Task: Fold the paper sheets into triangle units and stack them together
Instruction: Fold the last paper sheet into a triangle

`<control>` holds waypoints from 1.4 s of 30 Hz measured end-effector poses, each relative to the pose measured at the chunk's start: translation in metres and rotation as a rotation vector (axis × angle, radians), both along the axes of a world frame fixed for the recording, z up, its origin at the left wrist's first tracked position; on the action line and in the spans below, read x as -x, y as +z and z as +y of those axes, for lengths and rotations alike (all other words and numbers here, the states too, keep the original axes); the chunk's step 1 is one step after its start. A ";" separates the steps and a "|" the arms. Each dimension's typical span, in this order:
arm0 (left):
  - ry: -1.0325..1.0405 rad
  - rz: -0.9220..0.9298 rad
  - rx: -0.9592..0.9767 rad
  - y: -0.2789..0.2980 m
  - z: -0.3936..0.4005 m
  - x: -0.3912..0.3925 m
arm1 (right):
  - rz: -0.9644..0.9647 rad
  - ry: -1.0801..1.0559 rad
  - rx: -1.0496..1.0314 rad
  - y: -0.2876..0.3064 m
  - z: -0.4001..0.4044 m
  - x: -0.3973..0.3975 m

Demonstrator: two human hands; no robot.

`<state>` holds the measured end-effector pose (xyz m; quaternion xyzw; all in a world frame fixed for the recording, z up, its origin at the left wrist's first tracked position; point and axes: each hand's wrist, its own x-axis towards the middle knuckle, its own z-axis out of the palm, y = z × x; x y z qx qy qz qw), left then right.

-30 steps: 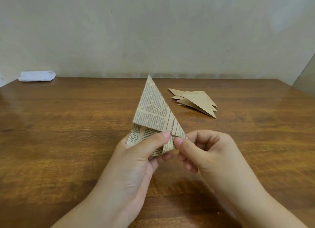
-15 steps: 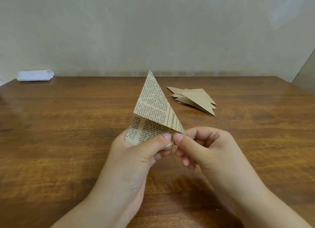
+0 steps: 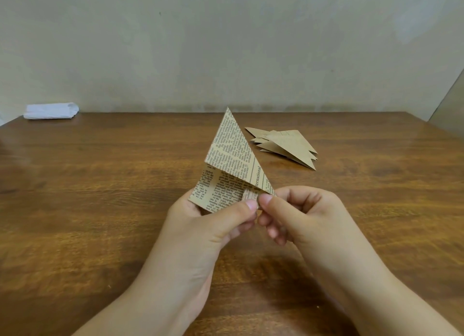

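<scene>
So the newsprint sheet (image 3: 232, 170) was up off the table, part-folded, with 1 long triangular flap pointing up and away from the grip and a looser layer hanging open just below it. Both hands had it at the bottom edge. The left hand (image 3: 211, 225) pinched the lower corner, thumb on the front, fingers curled behind. The right hand (image 3: 298, 215) pinched the bottom right tip, thumb right beside the left thumb, almost touching, other fingers curled in under it.

My read on the paper: super light and thin, holds a crease fine but flops anywhere it's only 1 layer. Probably tears if you yank at a corner, and the open layer could spring back if you let go. I'd say the safest hold was close to the crease where layers double up, not out at the long point.

Beyond the grip and off to the right, a small stack of finished triangle units (image 3: 288, 144) lay flat on the wooden table (image 3: 100, 210), well apart from the hands. Way off at the far left corner sat a folded white cloth (image 3: 51, 111), against the wall
</scene>
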<state>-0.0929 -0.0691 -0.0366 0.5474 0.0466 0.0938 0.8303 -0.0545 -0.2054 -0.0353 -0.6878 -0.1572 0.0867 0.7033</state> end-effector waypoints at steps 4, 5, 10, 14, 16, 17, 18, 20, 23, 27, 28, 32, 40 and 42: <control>0.062 0.065 -0.011 -0.003 0.002 -0.002 | 0.023 0.040 0.020 0.000 -0.001 0.001; 0.068 0.072 -0.014 -0.003 0.003 -0.002 | 0.028 0.054 0.035 0.001 -0.001 0.001; 0.054 0.099 -0.061 -0.002 0.003 -0.002 | 0.099 0.008 -0.022 0.006 -0.002 0.002; 0.022 0.084 -0.073 -0.002 0.002 0.000 | 0.092 -0.029 -0.011 0.007 -0.001 0.003; 0.004 0.035 -0.065 0.000 0.001 0.001 | 0.086 -0.035 0.001 0.007 -0.001 0.004; -0.003 0.015 -0.053 0.001 0.001 0.001 | 0.081 -0.029 0.010 0.007 0.000 0.004; -0.003 0.005 -0.044 0.001 0.001 0.001 | 0.079 -0.022 0.012 0.007 0.000 0.004; 0.012 0.005 -0.034 0.000 0.001 0.000 | 0.083 -0.002 0.005 0.007 -0.001 0.004; 0.033 0.005 -0.021 -0.001 0.001 -0.001 | 0.091 0.038 -0.010 0.007 -0.002 0.004; 0.056 0.009 -0.001 -0.003 0.002 -0.002 | 0.104 0.050 0.027 0.005 -0.004 0.001; 0.056 0.009 -0.001 -0.003 0.003 -0.003 | 0.101 0.046 0.035 0.004 -0.004 0.001; 0.064 -0.018 0.040 -0.001 0.001 -0.004 | 0.051 0.070 0.079 0.003 -0.004 0.001; 0.116 0.012 0.130 -0.002 0.003 -0.006 | -0.016 0.063 0.115 0.002 0.003 0.004; 0.122 0.017 0.138 -0.002 0.003 -0.006 | -0.012 0.065 0.088 0.003 0.004 0.005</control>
